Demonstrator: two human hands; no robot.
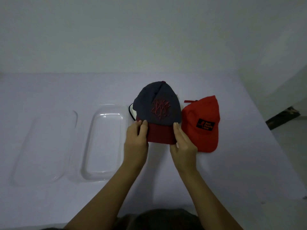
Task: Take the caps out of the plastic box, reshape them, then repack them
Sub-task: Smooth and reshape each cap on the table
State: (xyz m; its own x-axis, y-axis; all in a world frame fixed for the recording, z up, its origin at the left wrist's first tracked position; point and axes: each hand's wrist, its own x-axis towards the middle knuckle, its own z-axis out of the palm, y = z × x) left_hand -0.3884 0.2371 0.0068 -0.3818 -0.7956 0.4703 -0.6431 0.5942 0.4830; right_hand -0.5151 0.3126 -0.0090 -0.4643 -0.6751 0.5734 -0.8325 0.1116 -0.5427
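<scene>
A navy cap (157, 103) with a maroon brim and red embroidery stands upright on the table, brim toward me. My left hand (136, 140) holds the brim's left edge, and my right hand (181, 144) holds its right edge. A bright red cap (201, 123) with a black patch lies just right of it. Behind the navy cap, a white cap with a dark rim (132, 111) peeks out at the left. The clear plastic box (103, 141) sits to the left with nothing in it.
The box's clear lid (46, 146) lies flat at the far left. The table (232, 171) is covered in pale cloth and ends at the right, where a floor and a dark object (282, 117) show. A plain wall stands behind.
</scene>
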